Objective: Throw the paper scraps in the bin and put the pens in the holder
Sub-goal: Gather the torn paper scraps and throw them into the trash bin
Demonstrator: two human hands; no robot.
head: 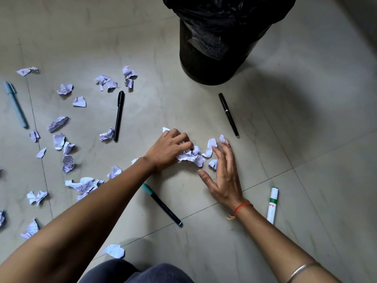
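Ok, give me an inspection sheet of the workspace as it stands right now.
Surface: grey tiled floor, scraps and pens scattered on it.
Job's things: crumpled white paper scraps mostly on the left, a heap between the hands; black lined bin ahead; light blue pen, black capped pen, slim black pen, teal-tipped black pen, white green-banded marker; holder not seen.
Clutter: nothing seen.
Hands: left hand grips the heap; right hand spread, fingertips touching it.
Cables: nothing seen.
Surroundings: person's dark-clad legs at bottom edge.
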